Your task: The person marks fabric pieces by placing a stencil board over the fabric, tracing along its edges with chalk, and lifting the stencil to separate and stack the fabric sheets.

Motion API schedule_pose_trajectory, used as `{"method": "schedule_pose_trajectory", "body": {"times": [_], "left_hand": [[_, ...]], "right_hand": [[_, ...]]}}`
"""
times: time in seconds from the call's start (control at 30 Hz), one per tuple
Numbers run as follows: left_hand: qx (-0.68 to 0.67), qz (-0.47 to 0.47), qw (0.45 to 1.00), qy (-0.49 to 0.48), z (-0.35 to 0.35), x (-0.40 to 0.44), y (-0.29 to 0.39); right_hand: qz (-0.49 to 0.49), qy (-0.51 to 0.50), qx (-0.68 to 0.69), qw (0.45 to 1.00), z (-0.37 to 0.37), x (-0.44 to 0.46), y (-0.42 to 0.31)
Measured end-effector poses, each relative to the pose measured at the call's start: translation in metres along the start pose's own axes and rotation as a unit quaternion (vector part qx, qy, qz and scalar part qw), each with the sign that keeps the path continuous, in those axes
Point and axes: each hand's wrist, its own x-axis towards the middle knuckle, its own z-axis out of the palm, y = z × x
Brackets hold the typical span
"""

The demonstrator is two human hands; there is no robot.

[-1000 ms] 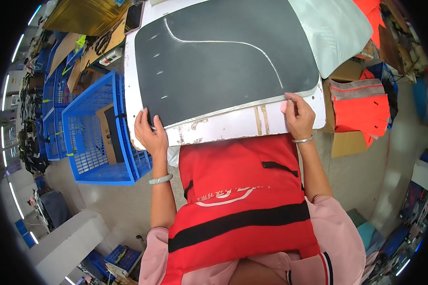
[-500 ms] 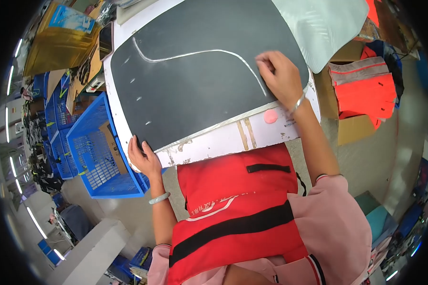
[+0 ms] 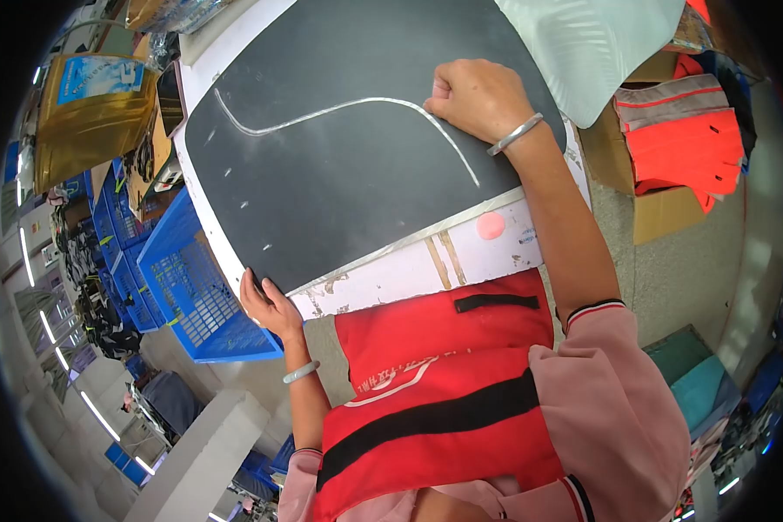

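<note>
A dark grey sheet (image 3: 322, 183) with rounded corners lies on a white worktop, marked with a pale S-shaped line (image 3: 339, 108) and several short pale dashes along its left side. My right hand (image 3: 483, 97) is closed over the sheet, its fingers curled beside the upper bend of the line. Whatever those fingers hold, if anything, is hidden. At the sheet's lower left corner rests my left hand (image 3: 271, 308), fingers and thumb apart, touching the edge.
The white worktop (image 3: 383, 283) carries a pink round spot (image 3: 491, 226) near its front edge. A blue plastic crate (image 3: 209, 300) stands at the left. Right of the worktop, orange fabric pieces (image 3: 683, 143) lie over a cardboard box (image 3: 665, 216). A translucent sheet (image 3: 596, 52) adjoins the top right.
My right hand has moved up and left over the dark sheet, turning its back more toward me. My left hand stays at the corner. The whole view has shifted slightly.
</note>
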Motion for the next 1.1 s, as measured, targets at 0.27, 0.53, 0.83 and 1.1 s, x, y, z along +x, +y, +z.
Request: {"method": "schedule_pose_trajectory", "body": {"times": [0.27, 0.53, 0.83, 1.1], "left_hand": [[0.029, 0.018, 0.999, 0.005, 0.000, 0.000, -0.001], [-0.030, -0.006, 0.999, 0.012, 0.001, 0.001, -0.002], [-0.029, -0.018, 0.999, 0.007, -0.002, 0.002, -0.001], [-0.007, 0.004, 1.000, 0.015, -0.002, 0.001, -0.006]], "right_hand": [[0.016, -0.008, -0.019, 1.000, 0.000, -0.001, -0.005], [0.019, -0.033, -0.017, 0.999, -0.009, -0.004, -0.013], [0.038, -0.057, -0.010, 0.998, -0.008, -0.002, -0.013], [0.039, -0.038, 0.009, 0.998, -0.007, -0.002, -0.010]]}}
